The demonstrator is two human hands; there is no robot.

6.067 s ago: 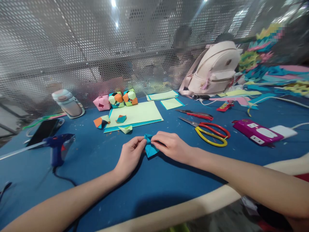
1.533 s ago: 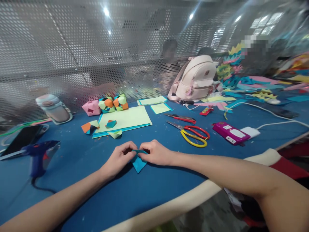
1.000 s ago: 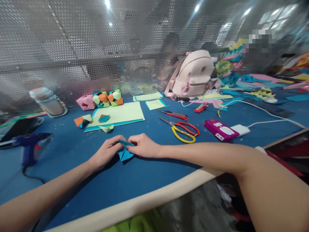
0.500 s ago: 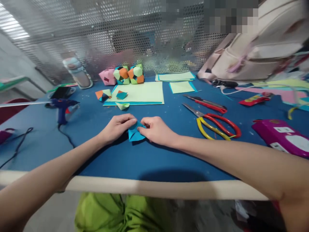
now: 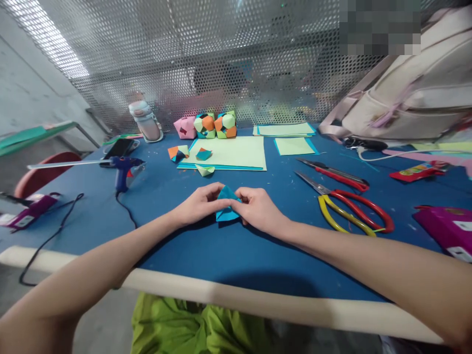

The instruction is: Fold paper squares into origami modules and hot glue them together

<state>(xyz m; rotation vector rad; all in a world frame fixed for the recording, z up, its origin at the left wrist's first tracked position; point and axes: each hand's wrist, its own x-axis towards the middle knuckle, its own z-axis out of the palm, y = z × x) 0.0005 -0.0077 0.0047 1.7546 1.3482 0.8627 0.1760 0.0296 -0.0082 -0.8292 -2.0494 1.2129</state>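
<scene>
A: What do we observe at the hands?

B: We see the left hand (image 5: 202,202) and the right hand (image 5: 258,211) pinching one folded blue paper (image 5: 227,193) between them, thumbs across its face and fingers drawn in narrowly at its sides. It is over the middle of the blue table (image 5: 206,255); whether it touches the surface, we cannot tell.

A: And just beyond?

B: We find a pale green folded unit (image 5: 205,170) by the near edge of a paper stack (image 5: 239,151), with a teal-and-orange folded unit (image 5: 204,154) lying on the stack. At its far side sits a row: a pink paper cube (image 5: 185,127) left of two multicoloured paper cubes (image 5: 204,126).

A: Farther out?

B: To the left we note a glue gun (image 5: 123,172); to the right, scissors with one yellow and one red handle (image 5: 324,191); far left, a bottle (image 5: 146,123); far right, a backpack (image 5: 416,93).
</scene>
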